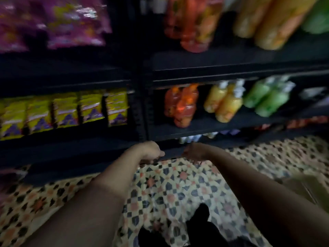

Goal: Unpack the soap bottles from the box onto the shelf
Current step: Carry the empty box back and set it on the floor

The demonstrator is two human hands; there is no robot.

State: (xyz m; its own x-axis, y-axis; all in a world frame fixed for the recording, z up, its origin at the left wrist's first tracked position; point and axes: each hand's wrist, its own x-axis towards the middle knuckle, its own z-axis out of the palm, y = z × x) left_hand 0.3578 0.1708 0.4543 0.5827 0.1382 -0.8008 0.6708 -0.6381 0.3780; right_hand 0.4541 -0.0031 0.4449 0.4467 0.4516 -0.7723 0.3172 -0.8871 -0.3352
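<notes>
Well, the whole view is smeared, so I read it coarsely. The dark shelf (pixel 213 129) fills the upper half, and the patterned floor (pixel 178 189) runs below it. At the floor's right edge sits a tan shape, probably the box (pixel 308 191); I cannot see inside it.

3 packs of soap bottles lie on the middle board: the orange pack (pixel 181 106) near its left end, the yellow pack (pixel 222 102) mid-board and the green pack (pixel 265 98) further right. Their long axes slant up to the right.

The left hand (pixel 151 150) and right hand (pixel 194 152) reach close together at the lowest board's front edge. I cannot tell whether either grips anything. The box lies right of both hands and closer to me, nearer the right hand, so I judge that hand should turn back for it.
</notes>
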